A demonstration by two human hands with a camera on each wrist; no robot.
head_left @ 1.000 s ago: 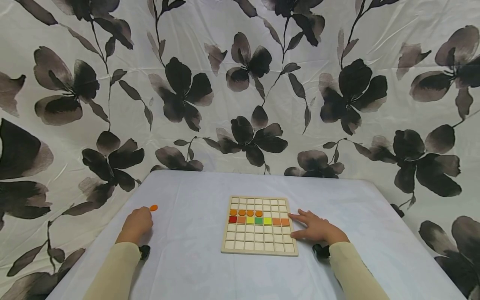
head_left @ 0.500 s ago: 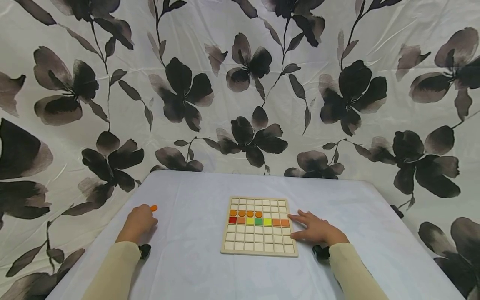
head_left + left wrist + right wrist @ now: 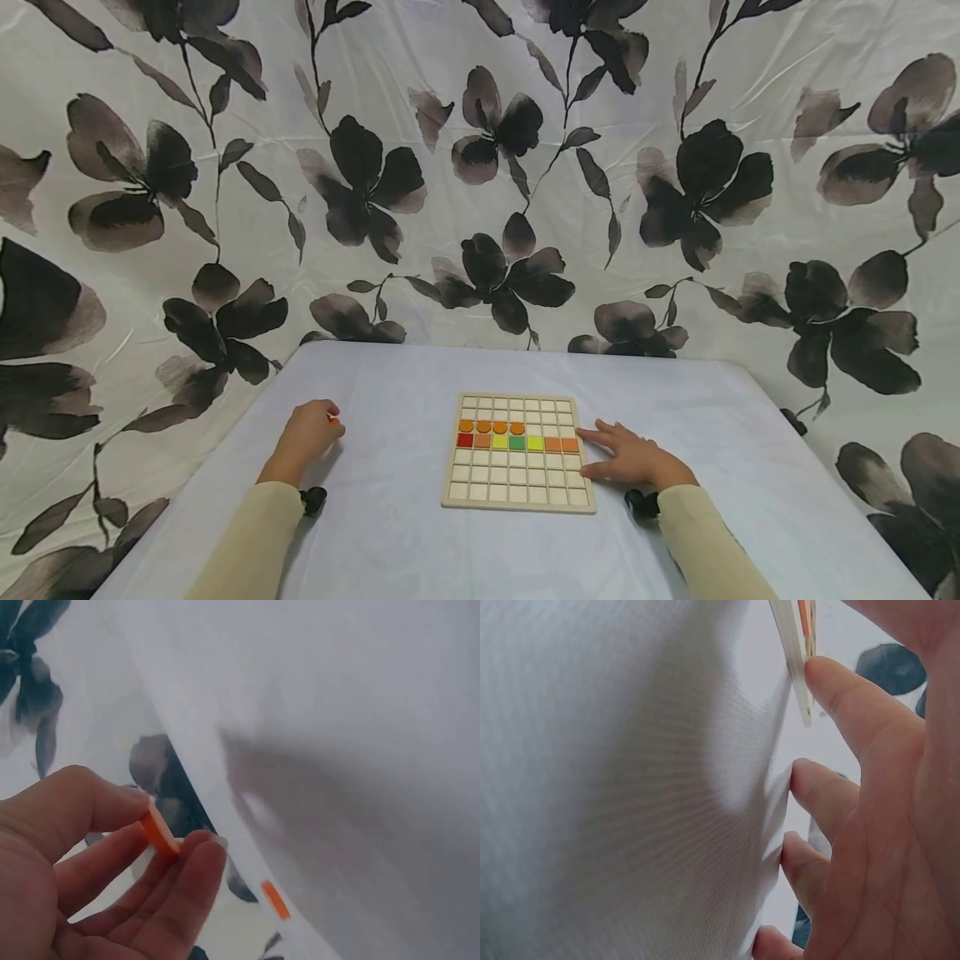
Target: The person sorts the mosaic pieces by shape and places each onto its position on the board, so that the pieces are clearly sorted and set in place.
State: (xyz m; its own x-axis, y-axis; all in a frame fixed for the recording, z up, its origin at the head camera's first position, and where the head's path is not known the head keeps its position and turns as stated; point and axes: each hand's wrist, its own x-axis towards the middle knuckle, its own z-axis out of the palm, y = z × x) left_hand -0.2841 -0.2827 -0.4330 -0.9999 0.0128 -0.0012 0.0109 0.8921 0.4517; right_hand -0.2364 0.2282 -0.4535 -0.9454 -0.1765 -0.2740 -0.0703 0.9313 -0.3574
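Observation:
My left hand (image 3: pixel 306 433) is raised over the left part of the table. Its thumb and fingers pinch a small orange disc (image 3: pixel 159 831), seen nearly edge-on in the left wrist view. A pale wooden grid board (image 3: pixel 491 498) lies flat at the middle. One row of it holds coloured squares, red, orange, yellow and green among them. Above that row sit several orange discs (image 3: pixel 500 427), side by side from the left. My right hand (image 3: pixel 637 457) lies at the board's right edge, fingers spread; one fingertip touches the rim (image 3: pixel 799 679) in the right wrist view.
A second small orange piece (image 3: pixel 275 900) shows on white cloth in the left wrist view; its kind is unclear. White cloth (image 3: pixel 390 533) covers the table. Behind it hangs a floral-printed curtain (image 3: pixel 495 208).
My left hand has moved right and slightly up with the orange disc, from near the table's left edge. My right hand and the board have stayed in place.

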